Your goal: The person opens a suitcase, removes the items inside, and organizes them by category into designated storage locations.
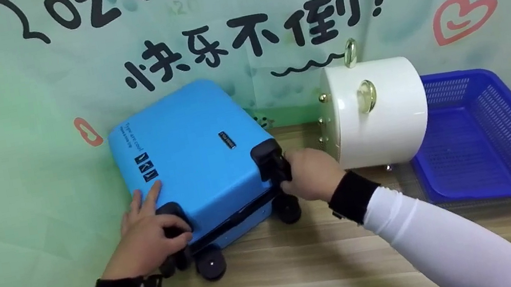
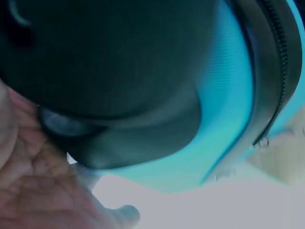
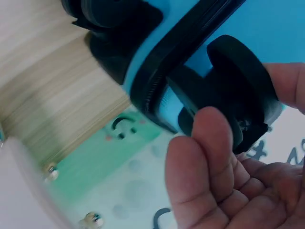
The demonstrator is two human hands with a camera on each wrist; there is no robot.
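Observation:
A bright blue suitcase (image 1: 193, 143) with a black zipper band lies tilted on the wooden table, its wheeled end facing me. My right hand (image 1: 312, 173) grips a black wheel (image 3: 243, 81) at its right corner, thumb on one side and fingers on the other. At the near left corner, my left hand (image 1: 147, 239) holds around another black wheel (image 2: 109, 57), with thumb and index finger by the black corner guard and other fingers spread on the blue shell. Two lower wheels, one a dark caster (image 1: 211, 262), show beneath the zipper band.
A white pot-like container (image 1: 381, 117) with gold handles lies on its side right of the suitcase. Beside it is a blue plastic basket (image 1: 501, 185). A printed green backdrop (image 1: 3, 154) rises behind and to the left of the wooden table (image 1: 279, 285).

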